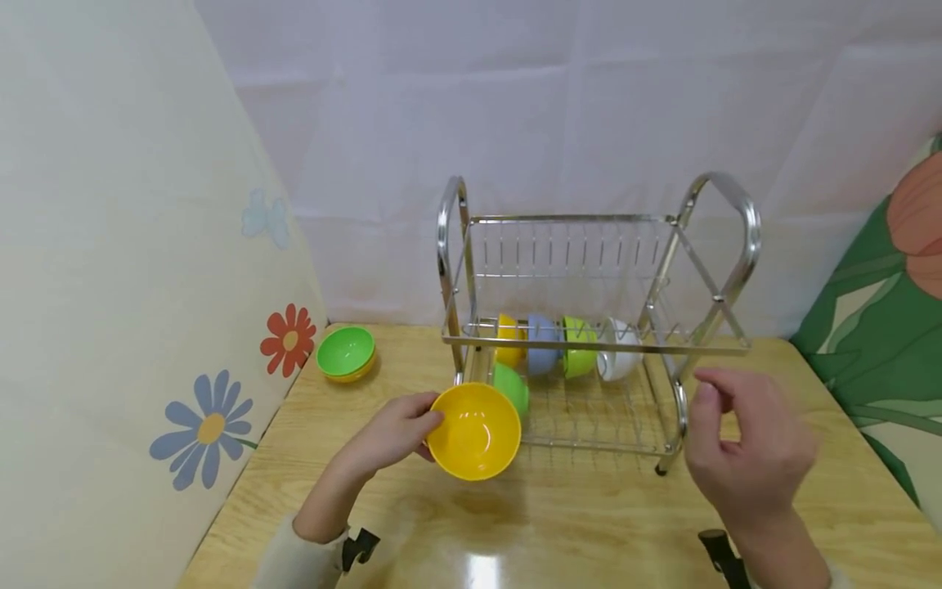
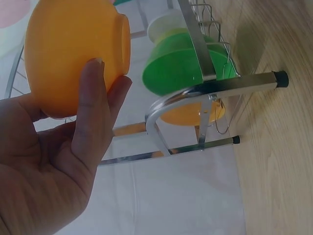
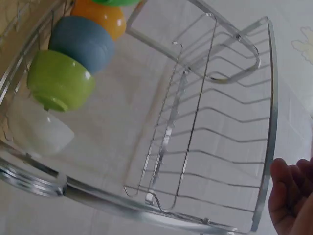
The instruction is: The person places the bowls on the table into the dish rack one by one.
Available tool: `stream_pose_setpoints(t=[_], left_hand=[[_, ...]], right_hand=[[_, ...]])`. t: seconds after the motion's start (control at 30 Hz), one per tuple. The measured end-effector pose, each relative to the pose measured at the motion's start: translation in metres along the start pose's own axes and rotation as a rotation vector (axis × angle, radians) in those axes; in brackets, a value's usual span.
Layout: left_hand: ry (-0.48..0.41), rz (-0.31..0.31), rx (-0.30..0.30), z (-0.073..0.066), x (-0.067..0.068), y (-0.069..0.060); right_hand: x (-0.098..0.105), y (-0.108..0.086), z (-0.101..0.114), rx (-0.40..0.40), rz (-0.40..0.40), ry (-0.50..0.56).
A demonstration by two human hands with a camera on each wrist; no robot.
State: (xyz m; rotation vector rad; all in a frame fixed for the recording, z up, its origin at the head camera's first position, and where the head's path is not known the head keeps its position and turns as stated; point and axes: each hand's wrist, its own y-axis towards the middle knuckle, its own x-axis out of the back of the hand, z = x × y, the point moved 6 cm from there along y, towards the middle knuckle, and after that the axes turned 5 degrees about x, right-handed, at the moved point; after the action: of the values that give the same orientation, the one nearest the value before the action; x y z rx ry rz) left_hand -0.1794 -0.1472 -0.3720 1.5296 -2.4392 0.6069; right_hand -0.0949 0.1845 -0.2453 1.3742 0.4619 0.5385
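My left hand (image 1: 397, 429) pinches a yellow bowl (image 1: 474, 431) by its side, in front of the rack's lower left corner. Its hollow faces the head camera. In the left wrist view the thumb presses the bowl's outer wall. Just behind it, on the lower tier of a chrome dish rack (image 1: 598, 348), leans a green bowl (image 1: 511, 388), partly hidden. Farther back on that tier stand a yellow bowl (image 1: 509, 342), a blue bowl (image 1: 542, 343), a lime-green bowl (image 1: 579, 347) and a white bowl (image 1: 618, 350). My right hand (image 1: 758, 442), loosely curled with nothing in it, hovers by the rack's right front.
At the table's back left, a green bowl (image 1: 346, 352) sits in a yellow one (image 1: 355, 375). The rack's upper tier (image 1: 574, 245) overhangs the bowls behind. A flowered panel (image 1: 184, 286) borders the wooden table (image 1: 589, 523) on the left, another (image 1: 883, 327) on the right.
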Motion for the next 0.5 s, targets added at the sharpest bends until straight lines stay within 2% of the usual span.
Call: stream_pose_setpoints(t=[0.03, 0.1, 0.2, 0.27, 0.37, 0.5], left_hand=[[-0.002, -0.002, -0.003, 0.000, -0.001, 0.000], [0.002, 0.000, -0.011, -0.002, -0.003, 0.002], [0.006, 0.013, -0.019, -0.005, -0.008, 0.004], [0.009, 0.023, -0.029, -0.007, -0.011, 0.005], [0.001, 0.027, -0.044, -0.010, -0.015, 0.008], [-0.013, 0.032, -0.061, -0.015, -0.020, 0.011]], right_hand=[[-0.003, -0.006, 0.002, 0.001, 0.032, 0.031], [-0.010, -0.019, 0.001, -0.012, 0.155, 0.075], [-0.022, -0.041, -0.005, -0.111, 0.377, 0.152], [-0.031, -0.054, -0.009, -0.214, 0.501, 0.207], [-0.044, -0.073, -0.014, -0.414, 0.640, 0.289], [-0.058, -0.093, -0.015, -0.620, 0.765, 0.362]])
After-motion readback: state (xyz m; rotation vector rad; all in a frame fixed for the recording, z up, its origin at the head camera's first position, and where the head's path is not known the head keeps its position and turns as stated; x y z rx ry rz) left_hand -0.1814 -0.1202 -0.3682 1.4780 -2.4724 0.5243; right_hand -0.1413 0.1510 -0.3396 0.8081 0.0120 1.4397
